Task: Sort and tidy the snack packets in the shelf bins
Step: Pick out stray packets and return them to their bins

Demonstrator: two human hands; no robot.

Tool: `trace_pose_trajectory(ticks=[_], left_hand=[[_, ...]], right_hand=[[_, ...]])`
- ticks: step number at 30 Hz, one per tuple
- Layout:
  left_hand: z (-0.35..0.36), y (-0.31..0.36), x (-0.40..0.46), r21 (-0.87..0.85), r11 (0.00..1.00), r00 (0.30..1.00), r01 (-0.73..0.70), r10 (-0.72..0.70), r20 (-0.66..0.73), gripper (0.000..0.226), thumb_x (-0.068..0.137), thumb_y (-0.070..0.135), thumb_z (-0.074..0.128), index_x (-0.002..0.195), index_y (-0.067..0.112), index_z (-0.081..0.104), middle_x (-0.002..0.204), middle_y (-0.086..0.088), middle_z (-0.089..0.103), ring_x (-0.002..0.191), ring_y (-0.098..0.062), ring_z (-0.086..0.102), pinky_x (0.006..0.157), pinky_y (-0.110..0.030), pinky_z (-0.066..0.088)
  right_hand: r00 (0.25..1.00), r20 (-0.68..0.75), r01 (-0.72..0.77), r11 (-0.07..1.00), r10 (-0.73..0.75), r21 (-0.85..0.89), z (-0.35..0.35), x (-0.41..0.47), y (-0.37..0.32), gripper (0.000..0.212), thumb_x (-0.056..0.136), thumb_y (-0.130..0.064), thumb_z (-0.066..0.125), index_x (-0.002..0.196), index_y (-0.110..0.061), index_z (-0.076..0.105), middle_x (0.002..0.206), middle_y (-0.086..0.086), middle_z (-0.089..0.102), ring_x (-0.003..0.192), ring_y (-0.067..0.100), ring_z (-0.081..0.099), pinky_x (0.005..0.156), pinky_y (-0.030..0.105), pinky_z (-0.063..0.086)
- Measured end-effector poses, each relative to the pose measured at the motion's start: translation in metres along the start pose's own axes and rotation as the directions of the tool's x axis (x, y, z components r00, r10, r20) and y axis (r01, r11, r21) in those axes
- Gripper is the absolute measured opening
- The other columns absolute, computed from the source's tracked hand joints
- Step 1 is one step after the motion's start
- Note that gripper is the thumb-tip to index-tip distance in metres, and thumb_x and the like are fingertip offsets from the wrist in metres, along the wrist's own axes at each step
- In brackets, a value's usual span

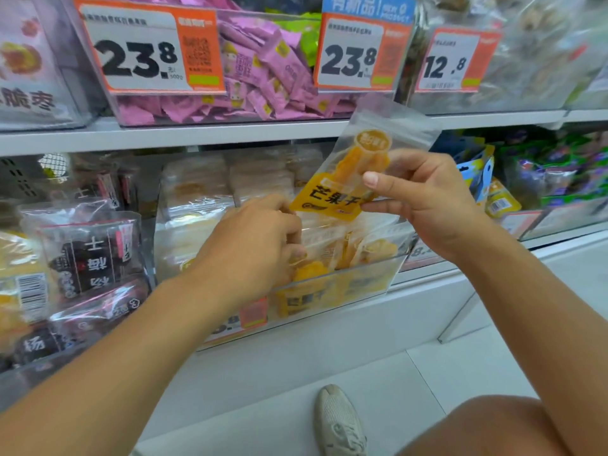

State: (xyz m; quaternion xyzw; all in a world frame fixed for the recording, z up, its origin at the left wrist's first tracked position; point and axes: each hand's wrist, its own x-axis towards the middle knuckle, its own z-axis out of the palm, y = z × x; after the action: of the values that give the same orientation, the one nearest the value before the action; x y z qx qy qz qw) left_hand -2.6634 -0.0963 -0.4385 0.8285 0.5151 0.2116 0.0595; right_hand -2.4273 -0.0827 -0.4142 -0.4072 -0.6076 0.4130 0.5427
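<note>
A clear-and-yellow dried mango packet (342, 179) is held up tilted above the lower shelf bin, pinched between thumb and fingers of my right hand (424, 199). Below it stands a clear plastic bin (378, 271) with several more yellow mango packets (332, 255) upright inside. My left hand (253, 248) reaches into that bin with its fingers curled among the packets; what the fingertips hold is hidden.
Dark plum packets (88, 255) fill the bin at left. Pale packets (197, 199) are stacked behind the mango bin. The upper shelf holds a bin of pink packets (263, 77) with orange price tags. Blue and purple goods (543, 172) sit at right. My shoe (339, 422) stands on the white floor.
</note>
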Motion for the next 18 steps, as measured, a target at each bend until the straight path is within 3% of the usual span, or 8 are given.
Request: trace_pose_trajectory(ticks=[3,6,8,10,13,18], left_hand=[[-0.01,-0.01,-0.005,0.035,0.998,0.998,0.049,-0.05,0.041,0.024,0.087,0.034,0.074,0.07,0.025,0.061,0.106,0.017,0.051,0.095,-0.016,0.053,0.085,-0.041,0.047],[-0.016,-0.013,-0.004,-0.054,0.994,0.995,0.098,-0.097,0.021,0.021,0.084,0.035,0.078,0.067,0.031,0.066,0.104,0.018,0.054,0.097,-0.014,0.054,0.087,-0.042,0.048],[-0.014,-0.013,0.0,-0.096,0.989,0.993,0.112,-0.115,-0.029,0.024,0.081,0.027,0.082,0.064,0.036,0.067,0.097,0.017,0.06,0.092,-0.015,0.058,0.085,-0.043,0.05],[-0.011,-0.013,0.003,-0.182,0.972,0.984,0.146,-0.161,-0.071,0.03,0.078,0.02,0.083,0.062,0.039,0.067,0.089,0.015,0.065,0.084,-0.015,0.063,0.081,-0.036,0.053],[-0.008,-0.014,0.002,-0.261,0.946,0.975,0.193,-0.216,-0.06,0.016,0.077,0.015,0.084,0.073,0.029,0.078,0.087,0.013,0.069,0.081,-0.014,0.067,0.072,-0.024,0.051],[-0.008,-0.019,0.002,-0.273,0.94,0.975,0.204,-0.22,-0.027,0.025,0.074,0.005,0.086,0.082,0.028,0.079,0.094,0.01,0.066,0.093,-0.017,0.062,0.076,-0.027,0.049]], right_hand=[[1.0,0.008,-0.011,0.997,0.011,0.074,-0.008,-0.001,-0.004,0.047,0.067,-0.027,0.079,0.105,-0.003,0.069,0.101,0.018,0.072,0.097,0.033,0.071,0.075,0.04,0.061],[0.988,0.149,-0.05,0.993,0.033,0.108,-0.007,-0.006,-0.01,0.039,0.069,-0.026,0.077,0.103,-0.006,0.072,0.101,0.019,0.071,0.094,0.034,0.07,0.071,0.039,0.061],[0.97,0.238,-0.051,0.999,0.051,-0.005,0.003,-0.008,-0.01,0.025,0.068,-0.024,0.08,0.089,-0.011,0.077,0.095,0.026,0.071,0.087,0.033,0.071,0.07,0.04,0.061],[0.955,0.278,-0.032,0.971,0.1,-0.238,0.015,-0.009,-0.007,0.017,0.067,-0.02,0.083,0.08,-0.009,0.079,0.09,0.032,0.07,0.078,0.032,0.071,0.073,0.047,0.062],[0.928,0.325,0.009,0.858,0.185,-0.514,0.03,-0.01,-0.004,0.013,0.074,-0.018,0.086,0.081,-0.01,0.079,0.078,0.02,0.074,0.069,0.028,0.072,0.074,0.056,0.059],[0.963,0.26,0.086,0.821,0.078,-0.564,0.034,-0.008,-0.019,0.019,0.071,-0.02,0.088,0.085,-0.011,0.078,0.073,0.004,0.075,0.069,0.024,0.073,0.07,0.046,0.062]])
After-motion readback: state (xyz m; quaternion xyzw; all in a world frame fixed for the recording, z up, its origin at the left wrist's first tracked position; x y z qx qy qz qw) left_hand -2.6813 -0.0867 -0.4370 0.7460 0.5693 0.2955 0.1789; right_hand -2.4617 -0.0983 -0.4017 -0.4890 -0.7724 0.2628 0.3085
